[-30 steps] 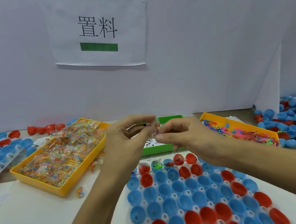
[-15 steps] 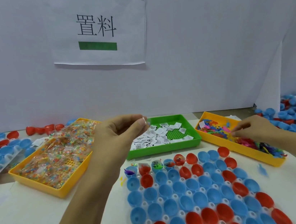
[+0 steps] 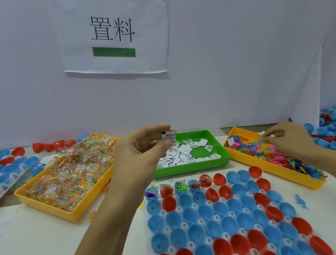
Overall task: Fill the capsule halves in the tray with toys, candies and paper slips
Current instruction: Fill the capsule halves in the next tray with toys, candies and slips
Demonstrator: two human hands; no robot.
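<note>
Pinching a paper slip [image 3: 170, 138] in the left hand [image 3: 144, 151], up above the green tray [image 3: 220, 159] of slips. Reaching with the right hand [image 3: 286, 139], fingertips curled, picking at toys [image 3: 251, 148] in the yellow tray [image 3: 275, 171]; capsule tray [image 3: 217, 217] sitting near on the table [image 3: 40, 251].

One view only, from a head-worn camera at the table's near edge, looking forward and slightly down. The capsule tray [image 3: 228, 222] fills the near foreground, close under the lens; three bins sit mid-table, and the white back wall with a printed sign [image 3: 114, 31] fills the upper half.
</note>
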